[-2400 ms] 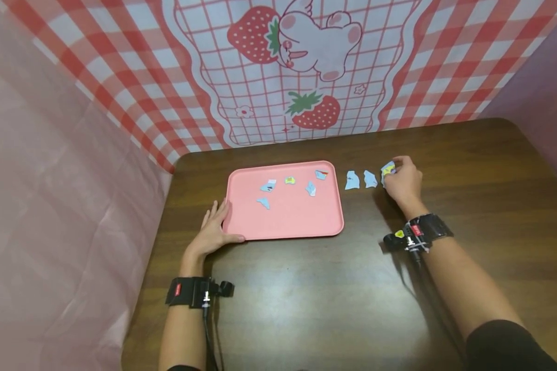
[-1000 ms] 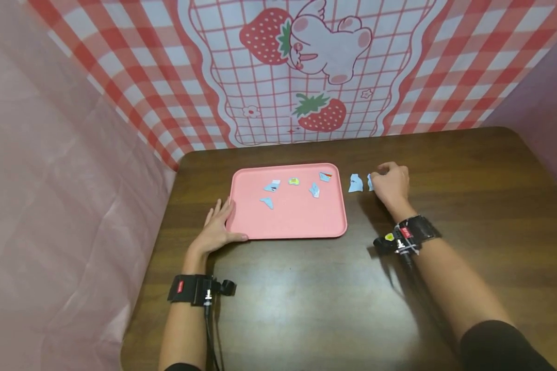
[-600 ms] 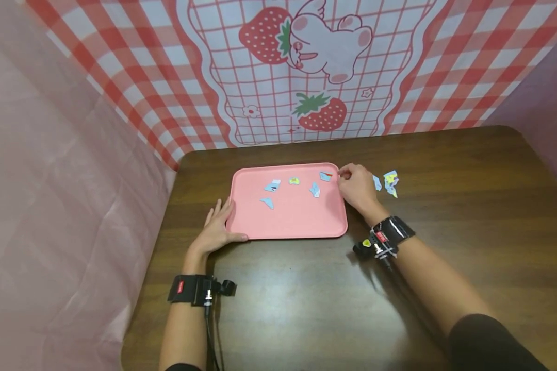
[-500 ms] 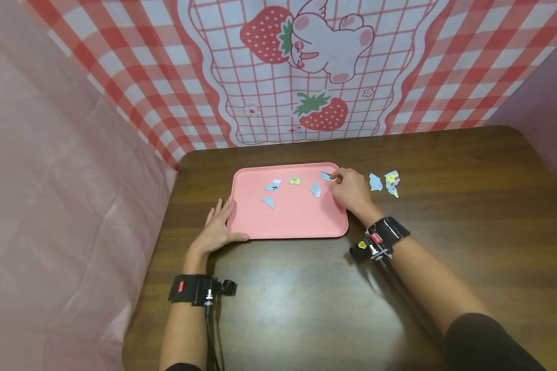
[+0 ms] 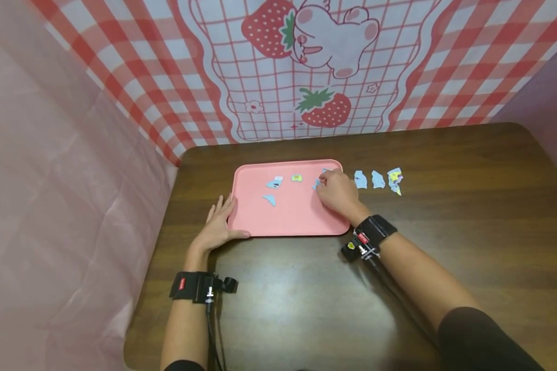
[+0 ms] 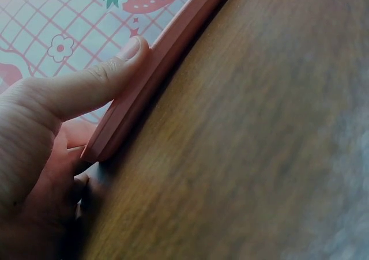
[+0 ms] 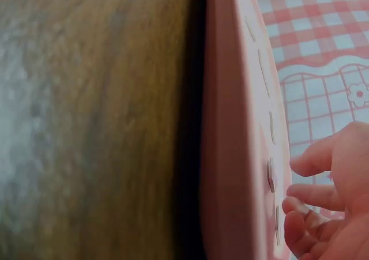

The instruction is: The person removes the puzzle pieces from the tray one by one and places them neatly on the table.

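Left hand (image 5: 214, 230) lay spread at the tray's (image 5: 288, 219) near left corner, thumb over the near edge. Right hand (image 5: 338, 191) hovered just inside the right edge, fingers loosely bent, slightly parted.

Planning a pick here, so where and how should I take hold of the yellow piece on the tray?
I'd pinch its near and far edges between thumb and fingertip, coming from above and the right. The yellow piece lies flat on the pink tray, looks wider side to side, and is apart from other pieces; the right hand is on its right.
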`<state>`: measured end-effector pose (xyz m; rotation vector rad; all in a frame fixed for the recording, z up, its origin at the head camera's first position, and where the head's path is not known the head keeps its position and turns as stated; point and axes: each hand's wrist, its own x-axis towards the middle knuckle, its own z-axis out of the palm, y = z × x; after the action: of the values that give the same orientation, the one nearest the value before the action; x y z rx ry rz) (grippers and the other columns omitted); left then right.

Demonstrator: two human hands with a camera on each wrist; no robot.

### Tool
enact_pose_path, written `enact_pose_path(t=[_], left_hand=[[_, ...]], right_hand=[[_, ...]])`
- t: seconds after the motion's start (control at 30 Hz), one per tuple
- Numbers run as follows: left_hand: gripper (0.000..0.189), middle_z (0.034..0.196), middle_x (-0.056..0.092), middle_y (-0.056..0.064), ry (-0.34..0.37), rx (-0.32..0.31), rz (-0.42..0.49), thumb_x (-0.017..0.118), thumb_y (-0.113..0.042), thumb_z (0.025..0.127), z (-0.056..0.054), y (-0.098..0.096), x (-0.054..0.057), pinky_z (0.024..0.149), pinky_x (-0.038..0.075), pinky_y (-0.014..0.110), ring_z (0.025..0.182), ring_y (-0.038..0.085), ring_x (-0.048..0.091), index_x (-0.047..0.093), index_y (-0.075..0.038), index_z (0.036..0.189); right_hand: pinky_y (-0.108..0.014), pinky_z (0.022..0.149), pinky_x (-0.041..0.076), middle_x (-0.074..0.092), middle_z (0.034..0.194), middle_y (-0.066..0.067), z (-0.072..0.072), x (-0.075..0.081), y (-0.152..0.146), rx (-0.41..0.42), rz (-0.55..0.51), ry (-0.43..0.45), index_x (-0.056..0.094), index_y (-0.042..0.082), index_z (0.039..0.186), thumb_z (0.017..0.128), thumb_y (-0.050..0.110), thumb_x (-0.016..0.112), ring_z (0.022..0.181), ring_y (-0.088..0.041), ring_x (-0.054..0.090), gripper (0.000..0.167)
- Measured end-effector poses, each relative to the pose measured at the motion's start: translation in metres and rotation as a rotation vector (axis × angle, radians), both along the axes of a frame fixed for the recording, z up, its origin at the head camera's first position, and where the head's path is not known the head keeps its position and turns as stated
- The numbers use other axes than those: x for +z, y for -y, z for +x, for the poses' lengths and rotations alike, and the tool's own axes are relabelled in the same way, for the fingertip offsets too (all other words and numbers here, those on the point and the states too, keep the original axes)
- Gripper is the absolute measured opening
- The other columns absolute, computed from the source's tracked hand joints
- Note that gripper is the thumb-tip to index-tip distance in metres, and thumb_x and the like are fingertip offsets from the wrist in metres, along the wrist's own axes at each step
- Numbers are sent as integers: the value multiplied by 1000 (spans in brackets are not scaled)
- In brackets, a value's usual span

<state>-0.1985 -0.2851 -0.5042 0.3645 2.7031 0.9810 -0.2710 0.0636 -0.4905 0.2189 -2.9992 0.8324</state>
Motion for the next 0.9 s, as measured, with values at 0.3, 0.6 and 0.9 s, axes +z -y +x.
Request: enact_pose_path(t=[0.3, 0.6, 0.9], left_hand=[[118, 168, 7, 12, -1, 0, -11, 85, -47, 77, -1, 0, 0, 121, -9, 49, 154, 31, -9, 15, -2, 161], [118, 168, 7, 13, 0, 2, -7, 84, -48, 77, 0, 0, 0, 121, -9, 49, 154, 31, -10, 14, -2, 160], [116, 168, 7, 12, -1, 6, 0, 85, -44, 78, 0, 0, 0, 121, -9, 48, 154, 30, -9, 15, -2, 160]], right_hand=[[-58, 80, 44, 65, 108, -20, 0, -4, 10, 16, 128, -11, 73, 5, 108, 92, 26, 62, 100, -40, 63, 29], [-58, 85, 43, 68, 114, -16, 1, 1, 12, 7, 67, 6, 74, 7, 109, 93, 20, 59, 110, -35, 61, 25], [-57, 87, 43, 66, 113, -14, 2, -1, 12, 12, 12, 1, 74, 7, 110, 92, 19, 63, 108, -34, 61, 24]])
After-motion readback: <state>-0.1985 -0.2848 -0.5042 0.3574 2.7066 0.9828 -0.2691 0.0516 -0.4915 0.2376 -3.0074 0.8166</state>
